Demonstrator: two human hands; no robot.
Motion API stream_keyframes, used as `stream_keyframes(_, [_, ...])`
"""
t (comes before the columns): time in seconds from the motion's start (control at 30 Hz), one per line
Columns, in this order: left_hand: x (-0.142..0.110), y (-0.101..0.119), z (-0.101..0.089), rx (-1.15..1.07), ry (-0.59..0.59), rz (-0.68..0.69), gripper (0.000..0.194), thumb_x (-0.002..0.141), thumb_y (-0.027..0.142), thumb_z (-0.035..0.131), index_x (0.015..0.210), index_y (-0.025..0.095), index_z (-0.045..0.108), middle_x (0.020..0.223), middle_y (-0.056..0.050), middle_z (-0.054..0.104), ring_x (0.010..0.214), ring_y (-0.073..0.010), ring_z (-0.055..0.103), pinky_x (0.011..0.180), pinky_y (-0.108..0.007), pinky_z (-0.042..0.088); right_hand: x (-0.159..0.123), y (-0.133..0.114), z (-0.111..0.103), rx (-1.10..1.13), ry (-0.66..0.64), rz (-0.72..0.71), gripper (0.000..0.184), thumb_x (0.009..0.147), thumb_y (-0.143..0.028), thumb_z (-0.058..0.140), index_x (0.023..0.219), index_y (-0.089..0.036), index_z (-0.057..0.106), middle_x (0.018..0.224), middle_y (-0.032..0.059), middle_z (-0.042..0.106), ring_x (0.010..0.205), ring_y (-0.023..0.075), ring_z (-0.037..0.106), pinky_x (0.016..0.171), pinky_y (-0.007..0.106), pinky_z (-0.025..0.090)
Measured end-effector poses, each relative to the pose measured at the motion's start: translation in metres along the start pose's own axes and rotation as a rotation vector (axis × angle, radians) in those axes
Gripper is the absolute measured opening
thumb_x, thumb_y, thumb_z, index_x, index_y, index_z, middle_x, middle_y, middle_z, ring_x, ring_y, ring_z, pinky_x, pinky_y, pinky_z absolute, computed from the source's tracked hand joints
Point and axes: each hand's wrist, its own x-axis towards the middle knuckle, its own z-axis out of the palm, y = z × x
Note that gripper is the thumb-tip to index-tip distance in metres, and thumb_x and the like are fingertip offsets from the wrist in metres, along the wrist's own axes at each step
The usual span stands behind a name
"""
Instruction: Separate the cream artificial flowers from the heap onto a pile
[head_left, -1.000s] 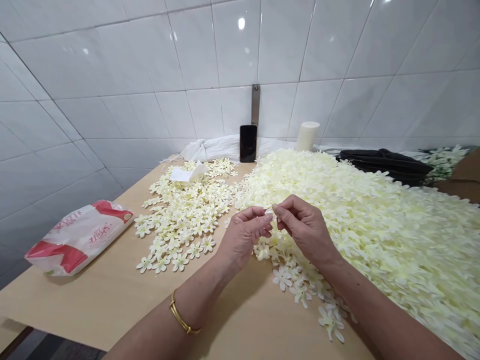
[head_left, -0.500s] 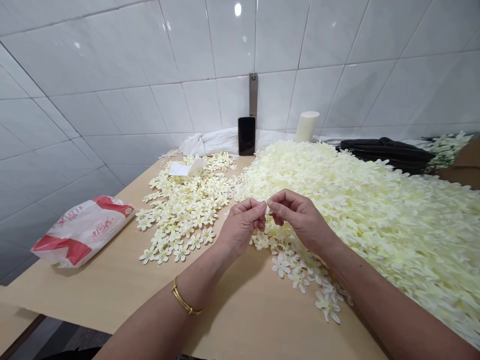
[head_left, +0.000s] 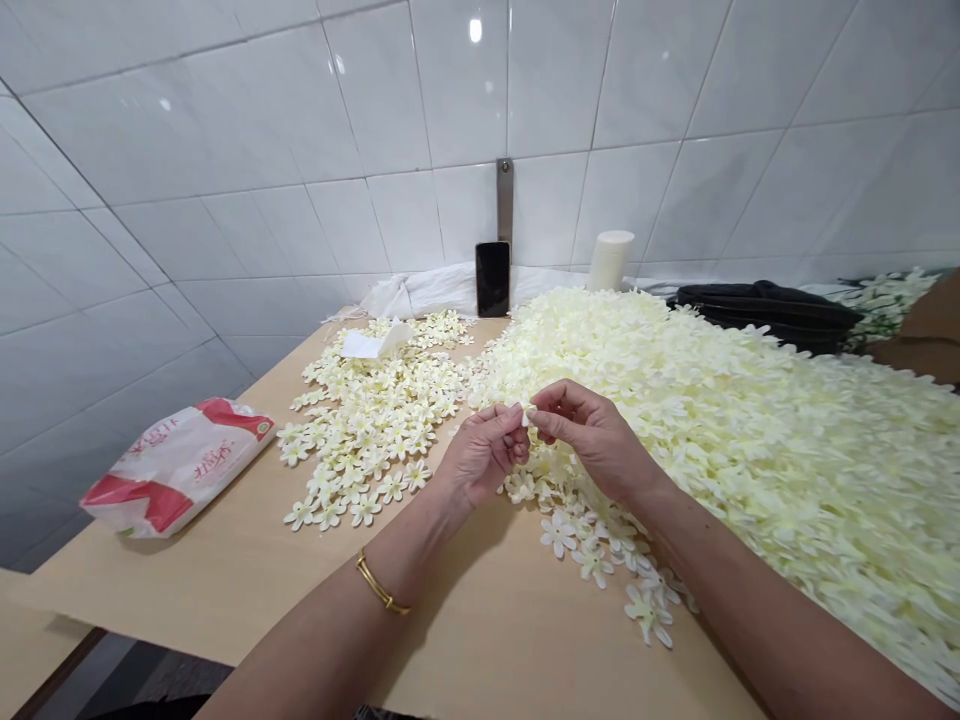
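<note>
- Left hand (head_left: 484, 455): thumb and fingertips closed in a pinch on a small white flower piece (head_left: 525, 413).
- Right hand (head_left: 592, 435): fingertips closed on the same piece, at its 3 o'clock side.
- The piece lies between the two hands, at the left hand's 2 o'clock and the right hand's 10; neither is clearly nearer. Fingers cover most of it, so I cannot tell its long axis.
- Outward, from the piece: one gold bracelet (head_left: 381, 583) at 7 o'clock, on the left wrist.
- Two spreads of artificial blossoms on the surface (head_left: 465, 640), too many to count: a smaller one (head_left: 375, 430) at 9 to 10, a large heap (head_left: 787, 470) from 1 to 4.
- One red-and-white packet (head_left: 180, 465) at 9, one phone (head_left: 493, 280) near 11:30, one white cylinder (head_left: 610, 262) at 1, one black bag (head_left: 765, 312) past 2.
</note>
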Motion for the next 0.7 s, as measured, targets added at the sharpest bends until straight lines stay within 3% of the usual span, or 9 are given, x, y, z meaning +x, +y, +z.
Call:
stream_keyframes(0.23, [-0.001, 0.003, -0.003, 0.073, -0.065, 0.028, 0.019, 0.053, 0.017, 0.074, 0.062, 0.011, 0.059, 0.054, 0.0, 0.059, 0.049, -0.0077, 0.053, 0.05, -0.02, 0.041, 0.003, 0.003, -0.001, 0.173, 0.075, 0.119, 0.026, 0.059, -0.035, 0.071, 0.069, -0.016, 0.058, 0.059, -0.0032, 0.055, 0.054, 0.008, 0.051, 0.055, 0.023, 0.041])
stream_keyframes(0.43, [0.0, 0.002, -0.003, 0.173, -0.016, 0.056, 0.017, 0.052, 0.017, 0.074, 0.058, 0.011, 0.059, 0.051, 0.0, 0.058, 0.049, -0.0082, 0.052, 0.05, -0.021, 0.04, 0.005, 0.005, 0.0, 0.201, 0.184, 0.194, 0.031, 0.051, -0.038, 0.074, 0.062, -0.016, 0.056, 0.052, -0.003, 0.055, 0.049, 0.009, 0.052, 0.052, 0.024, 0.043])
stream_keyframes(0.57, [0.0, 0.006, -0.004, 0.258, 0.045, 0.066, 0.017, 0.052, 0.019, 0.072, 0.056, 0.012, 0.057, 0.048, 0.001, 0.056, 0.043, -0.0076, 0.049, 0.046, -0.021, 0.037, 0.007, 0.006, -0.002, 0.065, 0.244, 0.125, 0.029, 0.055, -0.039, 0.071, 0.062, -0.016, 0.055, 0.05, -0.0034, 0.053, 0.048, 0.0092, 0.051, 0.05, 0.023, 0.041])
stream_keyframes(0.7, [-0.009, 0.015, -0.008, 0.414, 0.088, 0.046, 0.012, 0.055, 0.016, 0.066, 0.052, 0.013, 0.054, 0.044, 0.002, 0.053, 0.038, -0.0068, 0.045, 0.042, -0.02, 0.035, 0.003, 0.002, -0.001, -0.23, 0.138, 0.043, 0.022, 0.069, -0.037, 0.06, 0.064, -0.016, 0.057, 0.049, -0.003, 0.05, 0.047, 0.0095, 0.046, 0.048, 0.023, 0.037])
